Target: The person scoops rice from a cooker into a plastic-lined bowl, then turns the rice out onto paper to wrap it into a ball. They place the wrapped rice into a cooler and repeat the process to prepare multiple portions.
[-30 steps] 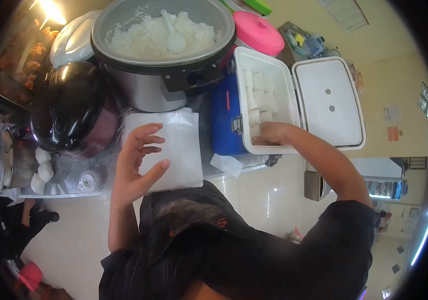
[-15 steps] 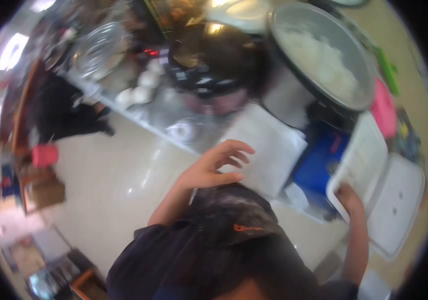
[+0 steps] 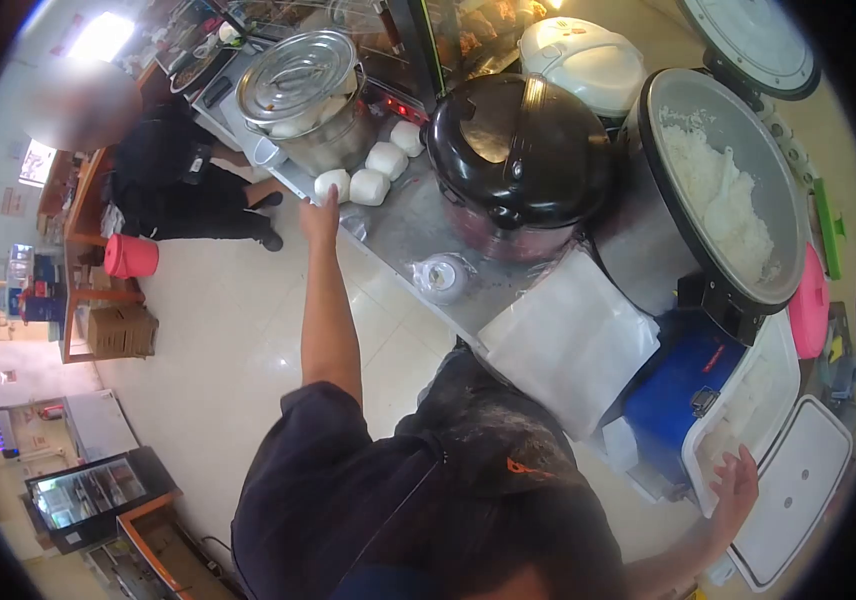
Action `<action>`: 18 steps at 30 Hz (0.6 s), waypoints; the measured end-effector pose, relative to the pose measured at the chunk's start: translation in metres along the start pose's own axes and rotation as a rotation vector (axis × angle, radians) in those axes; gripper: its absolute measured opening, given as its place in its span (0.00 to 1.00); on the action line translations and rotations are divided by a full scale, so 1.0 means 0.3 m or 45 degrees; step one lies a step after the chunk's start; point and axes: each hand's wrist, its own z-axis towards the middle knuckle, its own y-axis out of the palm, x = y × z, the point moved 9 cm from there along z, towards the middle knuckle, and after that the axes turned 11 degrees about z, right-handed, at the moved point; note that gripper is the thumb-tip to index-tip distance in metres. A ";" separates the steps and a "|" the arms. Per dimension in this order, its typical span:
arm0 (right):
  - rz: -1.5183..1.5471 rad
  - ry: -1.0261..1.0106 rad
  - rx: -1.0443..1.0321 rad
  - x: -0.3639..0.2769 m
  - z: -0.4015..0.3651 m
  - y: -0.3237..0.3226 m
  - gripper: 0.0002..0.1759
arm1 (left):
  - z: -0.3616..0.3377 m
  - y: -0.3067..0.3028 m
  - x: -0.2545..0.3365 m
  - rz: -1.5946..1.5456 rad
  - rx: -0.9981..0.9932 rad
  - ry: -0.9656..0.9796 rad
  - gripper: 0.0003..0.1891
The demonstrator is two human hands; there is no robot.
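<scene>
My left hand (image 3: 321, 215) reaches far out to the steel counter's edge, its fingers closed about the nearest white wrapped bundle (image 3: 332, 186). Several similar rounded white bundles (image 3: 385, 160) lie beside it, close to a steel pot (image 3: 333, 138) with a metal lid. Empty and with fingers apart, my right hand (image 3: 735, 490) hovers by the near end of a white plastic tub (image 3: 700, 462). The tub's white lid (image 3: 798, 490) lies to its right. A stack of white wrapping sheets (image 3: 573, 335) lies between my two arms on the counter.
A large rice cooker (image 3: 638, 225) stands uncovered, with white rice (image 3: 708, 190) and a scoop inside. Left of it are a black-lidded cooker (image 3: 518, 150) and a plastic-wrapped roll (image 3: 442, 277). A blue box (image 3: 683, 375) adjoins the tub. Another person (image 3: 173, 170) stands beyond the counter's left end.
My left hand has swung from above the sheets out to the white bundles. My right hand has drawn back from inside the tub, its fingers now apart. The view has shifted.
</scene>
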 end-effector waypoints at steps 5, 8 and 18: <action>0.045 -0.127 0.027 -0.094 -0.048 0.061 0.27 | 0.130 0.184 -0.042 -0.293 -0.482 -0.295 0.40; 0.095 -0.190 0.056 -0.136 -0.065 0.067 0.27 | 0.146 0.229 -0.029 -0.540 -0.653 -0.317 0.36; 0.080 -0.342 -0.022 -0.248 -0.064 0.128 0.24 | 0.000 0.006 0.011 -0.956 -0.373 -0.182 0.29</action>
